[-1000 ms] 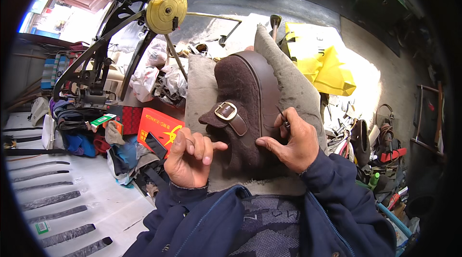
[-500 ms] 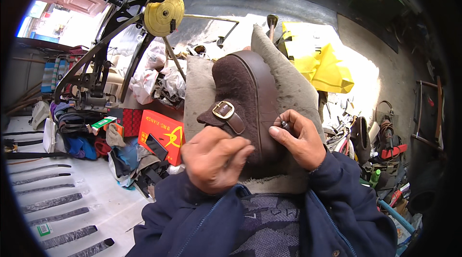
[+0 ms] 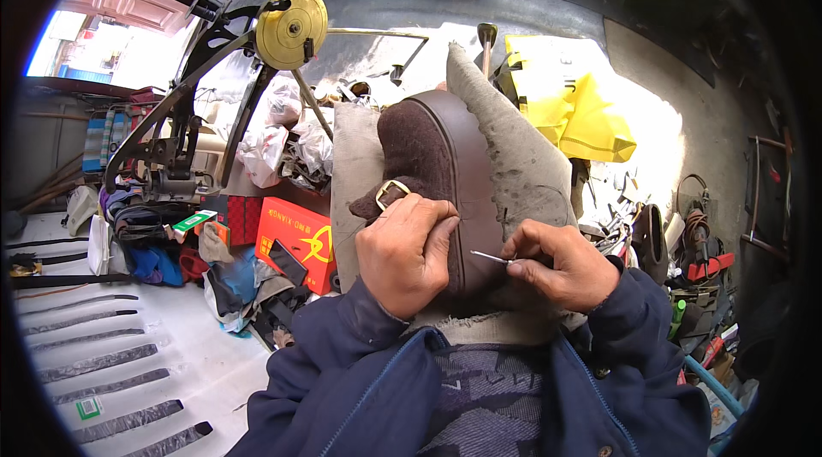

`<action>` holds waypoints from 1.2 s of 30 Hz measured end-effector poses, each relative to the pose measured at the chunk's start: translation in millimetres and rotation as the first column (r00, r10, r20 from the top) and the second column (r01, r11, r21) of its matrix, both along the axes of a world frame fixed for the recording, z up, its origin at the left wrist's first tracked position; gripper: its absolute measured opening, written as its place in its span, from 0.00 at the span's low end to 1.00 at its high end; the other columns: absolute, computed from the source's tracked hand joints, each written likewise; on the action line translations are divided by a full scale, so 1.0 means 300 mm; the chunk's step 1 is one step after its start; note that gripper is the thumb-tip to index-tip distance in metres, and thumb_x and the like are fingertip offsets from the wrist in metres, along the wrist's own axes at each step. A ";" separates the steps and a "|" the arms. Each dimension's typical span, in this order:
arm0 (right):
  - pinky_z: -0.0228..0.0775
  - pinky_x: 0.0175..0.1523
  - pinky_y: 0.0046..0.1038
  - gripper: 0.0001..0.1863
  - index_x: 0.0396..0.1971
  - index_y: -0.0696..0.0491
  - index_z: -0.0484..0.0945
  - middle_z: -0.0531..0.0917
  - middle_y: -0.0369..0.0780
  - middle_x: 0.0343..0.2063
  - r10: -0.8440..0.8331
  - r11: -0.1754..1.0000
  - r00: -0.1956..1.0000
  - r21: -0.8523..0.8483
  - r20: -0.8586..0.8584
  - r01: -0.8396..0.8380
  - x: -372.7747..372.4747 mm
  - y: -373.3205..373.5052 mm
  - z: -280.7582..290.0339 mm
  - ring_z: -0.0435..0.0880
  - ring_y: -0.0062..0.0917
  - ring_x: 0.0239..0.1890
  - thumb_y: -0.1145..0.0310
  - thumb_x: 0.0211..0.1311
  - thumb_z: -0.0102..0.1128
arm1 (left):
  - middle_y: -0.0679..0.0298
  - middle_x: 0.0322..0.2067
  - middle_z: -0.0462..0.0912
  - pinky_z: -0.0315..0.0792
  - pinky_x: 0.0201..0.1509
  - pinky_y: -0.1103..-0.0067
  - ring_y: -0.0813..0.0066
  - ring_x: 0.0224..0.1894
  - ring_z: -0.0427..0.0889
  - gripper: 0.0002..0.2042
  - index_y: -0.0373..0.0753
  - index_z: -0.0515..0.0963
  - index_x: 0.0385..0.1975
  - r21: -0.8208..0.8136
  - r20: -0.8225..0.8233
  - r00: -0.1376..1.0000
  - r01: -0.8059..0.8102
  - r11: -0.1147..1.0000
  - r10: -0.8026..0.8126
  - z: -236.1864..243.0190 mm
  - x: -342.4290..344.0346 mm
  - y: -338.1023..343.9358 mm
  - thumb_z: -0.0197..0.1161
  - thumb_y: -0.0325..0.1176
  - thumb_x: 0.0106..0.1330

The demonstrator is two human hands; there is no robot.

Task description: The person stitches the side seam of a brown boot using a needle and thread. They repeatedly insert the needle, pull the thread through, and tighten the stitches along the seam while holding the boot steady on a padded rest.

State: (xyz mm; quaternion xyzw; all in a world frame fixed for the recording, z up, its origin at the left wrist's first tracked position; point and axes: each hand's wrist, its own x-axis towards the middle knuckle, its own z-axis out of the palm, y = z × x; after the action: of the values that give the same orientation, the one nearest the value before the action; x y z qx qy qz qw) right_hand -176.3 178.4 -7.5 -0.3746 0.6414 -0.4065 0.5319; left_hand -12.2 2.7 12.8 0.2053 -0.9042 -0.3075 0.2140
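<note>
A dark brown felt shoe [image 3: 411, 136] with a gold buckle [image 3: 390, 192] and a thick brown sole [image 3: 469, 175] lies on a worn grey pad [image 3: 355, 157] over my lap. My left hand [image 3: 402, 252] is over the shoe's middle, thumb and forefinger pinched at the sole's inner edge; whatever they grip is too small to make out. Beside the sole at the right, my right hand [image 3: 556, 264] grips a thin metal tool [image 3: 490, 256], perhaps an awl, which points left toward the stitched edge.
A black machine with a brass wheel [image 3: 291, 29] stands at upper left. A red box [image 3: 291, 234], cloth scraps and bags lie on the left, near a white board [image 3: 214, 371] with black strips. A yellow bag [image 3: 591, 115] is behind the pad; piled tools and boots [image 3: 651, 243] are on the right.
My left hand has swung up over the shoe and pinched at the sole edge. My right hand has drawn down and right, away from the sole, with the thin tool turned leftward.
</note>
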 end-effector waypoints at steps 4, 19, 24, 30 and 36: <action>0.76 0.41 0.24 0.06 0.45 0.60 0.77 0.86 0.39 0.30 -0.117 0.984 0.991 -0.130 0.059 0.124 0.012 -0.010 -0.001 0.83 0.18 0.32 0.79 0.71 0.63 | 0.52 0.29 0.83 0.77 0.37 0.69 0.51 0.32 0.85 0.03 0.33 0.82 0.35 0.026 0.001 1.000 -0.010 1.000 0.010 0.003 -0.005 0.001 0.66 0.20 0.65; 0.51 0.17 0.19 0.14 0.33 0.51 0.75 0.81 0.37 0.25 -0.476 0.506 0.517 -0.259 0.712 0.823 -0.173 0.109 -0.106 0.57 0.09 0.12 0.59 0.80 0.54 | 0.50 0.29 0.84 0.78 0.36 0.68 0.49 0.31 0.86 0.02 0.34 0.81 0.37 -0.006 0.056 0.997 -0.053 0.999 0.054 0.009 -0.015 0.004 0.66 0.23 0.68; 0.52 0.19 0.19 0.15 0.45 0.55 0.85 0.83 0.36 0.28 -0.623 -0.060 -0.027 -0.013 0.782 0.998 -0.372 0.253 -0.139 0.57 0.12 0.14 0.59 0.79 0.54 | 0.50 0.31 0.85 0.78 0.36 0.68 0.48 0.33 0.87 0.02 0.35 0.82 0.36 0.033 0.051 0.998 -0.037 0.999 0.036 0.006 0.003 -0.002 0.68 0.24 0.67; 0.70 0.33 0.18 0.16 0.56 0.59 0.83 0.89 0.41 0.41 -0.654 0.679 0.736 -0.292 0.178 0.674 0.011 0.047 -0.144 0.75 0.13 0.26 0.75 0.71 0.63 | 0.58 0.31 0.87 0.78 0.37 0.74 0.64 0.30 0.86 0.07 0.35 0.83 0.46 0.215 -0.057 0.998 0.009 0.977 0.003 0.011 0.059 0.002 0.62 0.24 0.73; 0.63 0.32 0.22 0.07 0.39 0.61 0.84 0.81 0.37 0.24 -0.297 0.954 0.928 -0.034 -0.223 0.298 0.040 -0.032 -0.045 0.70 0.15 0.24 0.73 0.68 0.67 | 0.59 0.27 0.80 0.79 0.32 0.72 0.70 0.22 0.80 0.16 0.31 0.75 0.58 0.870 -0.342 0.914 0.220 0.440 0.219 0.004 0.289 -0.072 0.49 0.36 0.85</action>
State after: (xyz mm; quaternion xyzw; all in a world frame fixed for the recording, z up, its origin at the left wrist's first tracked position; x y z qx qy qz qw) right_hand -164.2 168.8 -21.0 -0.3167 0.7473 -0.4369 0.3879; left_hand 74.5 -18.8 14.0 0.2181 -0.5369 -0.7740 0.2551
